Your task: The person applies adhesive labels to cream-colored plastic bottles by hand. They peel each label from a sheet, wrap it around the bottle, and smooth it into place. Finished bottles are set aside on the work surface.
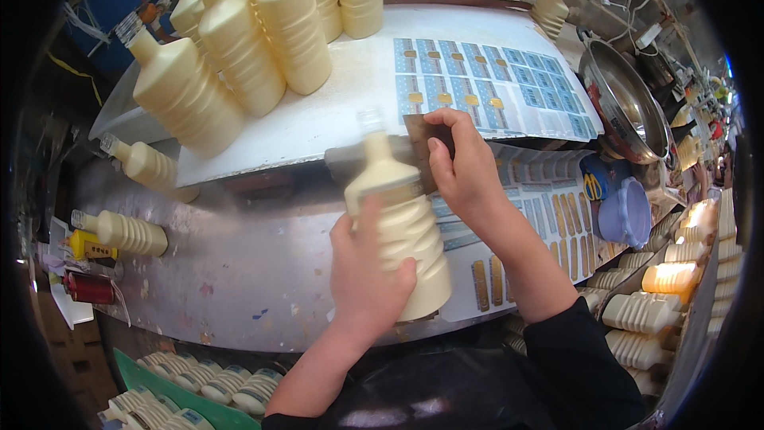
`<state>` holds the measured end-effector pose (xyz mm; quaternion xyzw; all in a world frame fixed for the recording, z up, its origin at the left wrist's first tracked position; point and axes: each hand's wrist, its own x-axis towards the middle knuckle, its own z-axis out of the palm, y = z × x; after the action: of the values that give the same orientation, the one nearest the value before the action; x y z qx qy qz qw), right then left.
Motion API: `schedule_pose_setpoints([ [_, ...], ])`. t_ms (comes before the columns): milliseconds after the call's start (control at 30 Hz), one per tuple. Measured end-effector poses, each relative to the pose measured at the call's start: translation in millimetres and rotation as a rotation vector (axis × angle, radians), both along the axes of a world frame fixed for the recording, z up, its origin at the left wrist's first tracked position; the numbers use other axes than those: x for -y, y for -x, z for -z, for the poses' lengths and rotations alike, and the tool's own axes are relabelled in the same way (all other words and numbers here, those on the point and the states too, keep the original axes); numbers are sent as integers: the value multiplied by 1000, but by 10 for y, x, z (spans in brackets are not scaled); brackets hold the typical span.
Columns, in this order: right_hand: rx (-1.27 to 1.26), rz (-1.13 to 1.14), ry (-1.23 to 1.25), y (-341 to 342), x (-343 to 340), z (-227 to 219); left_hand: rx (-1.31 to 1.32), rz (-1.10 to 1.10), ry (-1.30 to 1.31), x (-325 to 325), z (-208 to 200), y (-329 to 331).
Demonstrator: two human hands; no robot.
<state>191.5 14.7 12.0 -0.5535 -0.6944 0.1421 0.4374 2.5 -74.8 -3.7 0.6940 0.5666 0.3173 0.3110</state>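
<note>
My left hand (364, 279) grips the lower body of a cream ribbed plastic bottle (400, 223) with a clear cap, held upright over the metal bench. My right hand (460, 166) pinches a brown-and-blue label strip (420, 139) against the bottle's shoulder. Just behind, sheets of blue labels (485, 84) lie on a white board (334, 111).
Several cream bottles (239, 40) stand on the board at the back left; two more (127, 231) lie on the steel bench at left. More label sheets (557, 207), a steel bowl (625, 103) and a purple lid (625, 211) sit at right. Labelled bottles (215, 382) fill trays below and at right.
</note>
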Motion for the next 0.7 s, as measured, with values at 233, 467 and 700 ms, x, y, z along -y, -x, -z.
schedule_pose_setpoints([
  [233,-181,-37,6,-75,4,105,87,14,-85,-41,131,50],
  [467,-268,-58,44,-76,75,170,136,99,-162,-123,241,137],
  [700,-649,-123,163,-205,167,72,682,-135,57,-324,222,135],
])
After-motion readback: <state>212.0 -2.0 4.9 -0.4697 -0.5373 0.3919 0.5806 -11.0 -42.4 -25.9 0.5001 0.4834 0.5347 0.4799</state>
